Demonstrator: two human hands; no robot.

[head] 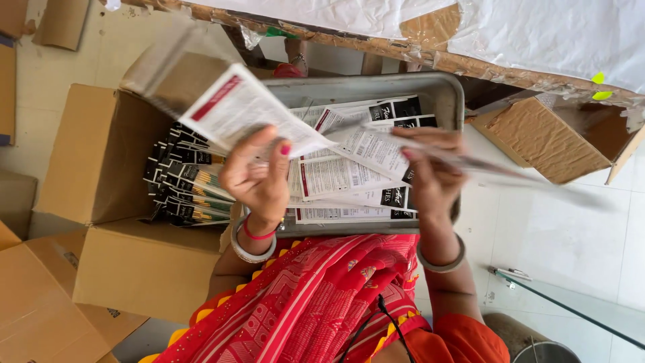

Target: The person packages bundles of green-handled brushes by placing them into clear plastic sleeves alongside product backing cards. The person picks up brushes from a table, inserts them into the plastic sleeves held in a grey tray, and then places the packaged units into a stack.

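Note:
My left hand (259,176) holds up a flat clear-wrapped packet (232,104) with a white printed card and a red stripe, tilted and blurred, above the left end of a grey metal tray (440,94). My right hand (430,171) grips another thin clear packet (484,165) that stretches blurred to the right. The tray rests on my lap and holds several flat white and black printed packets (349,175). Red patterned cloth (316,296) covers my lap below the tray.
An open cardboard box (101,154) at the left holds several black packets (185,185) stacked on edge. More cardboard boxes (40,309) lie lower left, another box (557,138) at the right. A plastic-covered table edge (403,47) runs along the top. A thin rod (564,306) lies on the white floor.

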